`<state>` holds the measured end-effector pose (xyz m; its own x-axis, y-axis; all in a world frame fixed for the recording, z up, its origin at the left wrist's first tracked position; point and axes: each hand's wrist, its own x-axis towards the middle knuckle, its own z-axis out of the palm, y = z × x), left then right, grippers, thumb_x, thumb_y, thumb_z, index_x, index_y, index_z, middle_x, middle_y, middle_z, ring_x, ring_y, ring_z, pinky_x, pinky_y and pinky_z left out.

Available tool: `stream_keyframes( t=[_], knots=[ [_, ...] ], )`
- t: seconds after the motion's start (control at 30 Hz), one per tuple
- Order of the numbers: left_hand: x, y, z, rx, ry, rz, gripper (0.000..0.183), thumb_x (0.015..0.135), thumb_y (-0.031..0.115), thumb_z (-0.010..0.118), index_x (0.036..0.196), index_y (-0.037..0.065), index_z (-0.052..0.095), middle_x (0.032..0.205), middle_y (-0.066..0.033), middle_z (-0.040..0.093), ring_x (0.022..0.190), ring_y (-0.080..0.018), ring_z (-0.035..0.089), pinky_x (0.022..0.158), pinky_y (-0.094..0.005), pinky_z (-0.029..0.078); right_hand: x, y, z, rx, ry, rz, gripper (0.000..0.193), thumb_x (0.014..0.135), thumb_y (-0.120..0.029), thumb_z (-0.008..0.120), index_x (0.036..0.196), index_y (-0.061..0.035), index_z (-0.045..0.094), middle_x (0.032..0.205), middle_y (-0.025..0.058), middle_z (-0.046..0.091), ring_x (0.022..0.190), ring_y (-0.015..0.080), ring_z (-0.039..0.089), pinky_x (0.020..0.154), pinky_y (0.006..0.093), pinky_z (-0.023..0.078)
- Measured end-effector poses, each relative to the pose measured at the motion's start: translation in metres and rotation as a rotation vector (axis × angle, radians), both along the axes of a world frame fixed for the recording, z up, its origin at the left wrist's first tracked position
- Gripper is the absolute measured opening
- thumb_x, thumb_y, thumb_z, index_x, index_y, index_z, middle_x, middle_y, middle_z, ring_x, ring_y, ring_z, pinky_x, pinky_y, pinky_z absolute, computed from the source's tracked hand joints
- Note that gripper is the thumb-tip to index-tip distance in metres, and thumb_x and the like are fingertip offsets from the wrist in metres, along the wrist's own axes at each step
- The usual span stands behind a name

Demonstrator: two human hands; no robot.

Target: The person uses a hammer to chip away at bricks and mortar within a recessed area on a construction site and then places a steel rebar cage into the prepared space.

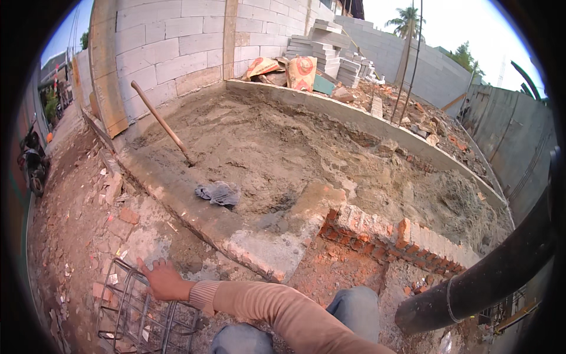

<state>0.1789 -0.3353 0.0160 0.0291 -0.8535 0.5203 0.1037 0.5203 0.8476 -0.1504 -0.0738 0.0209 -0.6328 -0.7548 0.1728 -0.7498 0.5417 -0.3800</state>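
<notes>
My right arm, in a tan knit sleeve, reaches across my knees to the left. My right hand (167, 281) is at the upper edge of a rebar cage (145, 315), its fingers apart and stretched out. It looks to rest against the bars rather than wrap round them, and its underside is hidden. The cage, of thin steel bars bent into rectangles, lies on the rubble at the lower left. No part of my left hand shows.
Wet mortar (259, 135) fills a low concrete-edged bed ahead; a wooden handle (162, 122) stands in it, near a dark cloth (219, 193). A broken brick wall (377, 227) and a thick black pipe (471, 289) are at right. Bags (301, 73) and blocks (325, 53) lie behind.
</notes>
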Motion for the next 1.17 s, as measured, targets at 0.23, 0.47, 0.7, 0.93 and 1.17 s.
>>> stream_keyframes(
  t=[0.23,0.47,0.7,0.93,1.17],
  knots=[
    [0.016,0.007,-0.018,0.141,0.405,-0.522,0.046,0.107,0.046,0.034,0.089,0.009,0.053,0.074,-0.0028,0.053,0.064,-0.013,0.05,0.062,-0.0264,0.04,-0.05,0.21,0.015,-0.095,0.241,-0.203,0.065,0.09,-0.033,0.063,0.138,0.0068,0.045,0.103,0.0225,0.062,0.096,0.0388,0.06,0.085,0.0475,0.049],
    [-0.067,0.168,0.014,-0.802,0.005,0.3,0.064,0.098,0.038,0.038,0.141,-0.009,0.037,0.144,-0.0249,0.041,0.131,-0.0351,0.043,0.111,-0.0469,0.031,-0.071,0.339,-0.038,0.175,-0.017,-0.462,0.042,0.089,-0.032,0.062,0.109,0.0054,0.06,0.094,0.0276,0.065,0.09,0.0447,0.064,0.08,0.0511,0.052],
    [-0.175,0.336,0.042,-0.012,-0.529,-1.387,0.044,0.093,0.032,0.061,0.116,-0.005,0.06,0.126,-0.0178,0.061,0.119,-0.03,0.055,0.107,-0.0397,0.035,-0.092,0.418,-0.018,-0.016,0.002,-0.585,0.039,0.089,-0.033,0.063,0.11,0.0006,0.065,0.097,0.0261,0.066,0.09,0.0432,0.064,0.082,0.048,0.052],
    [-0.148,0.362,0.096,-0.636,-0.538,-1.559,0.031,0.084,0.029,0.075,0.102,0.005,0.068,0.094,-0.008,0.072,0.086,-0.0239,0.067,0.083,-0.0383,0.048,-0.141,0.343,-0.063,-0.004,-0.162,-0.358,0.038,0.089,-0.032,0.063,0.114,-0.0045,0.069,0.123,0.0238,0.061,0.116,0.0434,0.055,0.099,0.047,0.046],
    [-0.142,0.345,0.059,-0.734,-0.758,-1.516,0.035,0.085,0.037,0.074,0.107,0.01,0.071,0.103,-0.0086,0.073,0.099,-0.0194,0.069,0.091,-0.0374,0.048,-0.237,0.229,-0.116,0.181,-0.021,-0.334,0.046,0.089,-0.035,0.063,0.128,-0.0096,0.063,0.15,0.019,0.038,0.134,0.0456,0.037,0.109,0.0515,0.038]
  ],
)
